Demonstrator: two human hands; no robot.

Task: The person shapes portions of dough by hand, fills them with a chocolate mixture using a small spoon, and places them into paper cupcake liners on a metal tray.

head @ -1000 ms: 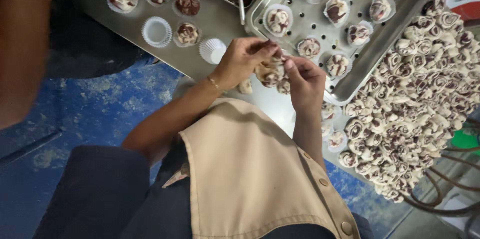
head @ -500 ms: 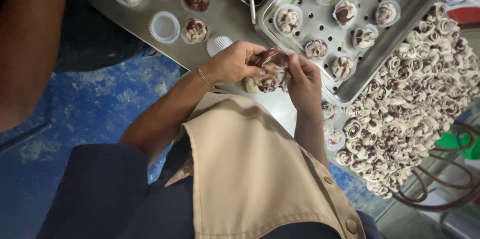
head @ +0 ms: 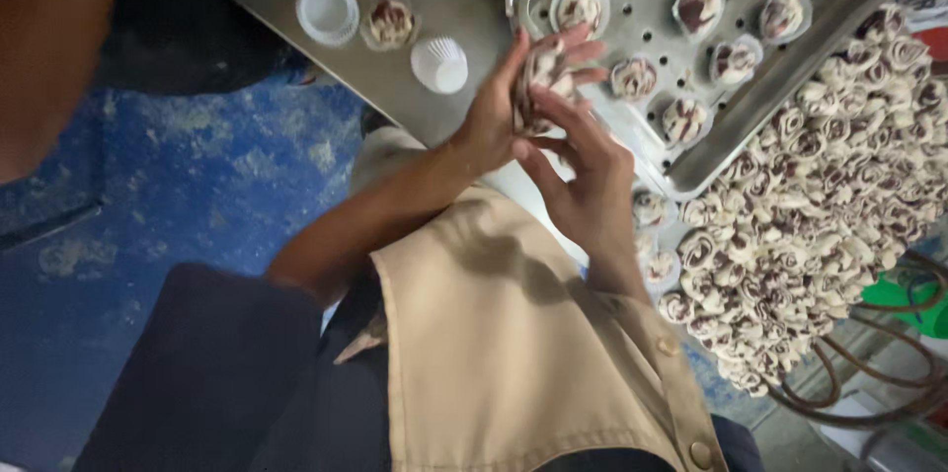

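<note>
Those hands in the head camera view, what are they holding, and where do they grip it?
Both the left hand and right hand hold a swirled dough piece, fingers pinching its sides.

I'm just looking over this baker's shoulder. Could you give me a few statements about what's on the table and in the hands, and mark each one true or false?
1. Both hands are closed around one marbled brown-and-white dough piece. True: the left hand and the right hand meet on it.
2. The perforated metal tray holds no pieces at all. False: it carries several swirled pieces in paper cups.
3. A large heap of swirled dough rolls lies beside the tray. True.
4. The white paper cup near the left hand is full of dough. False: it shows only white paper, with no dough visible.
5. The floor beneath is blue. True.
</note>
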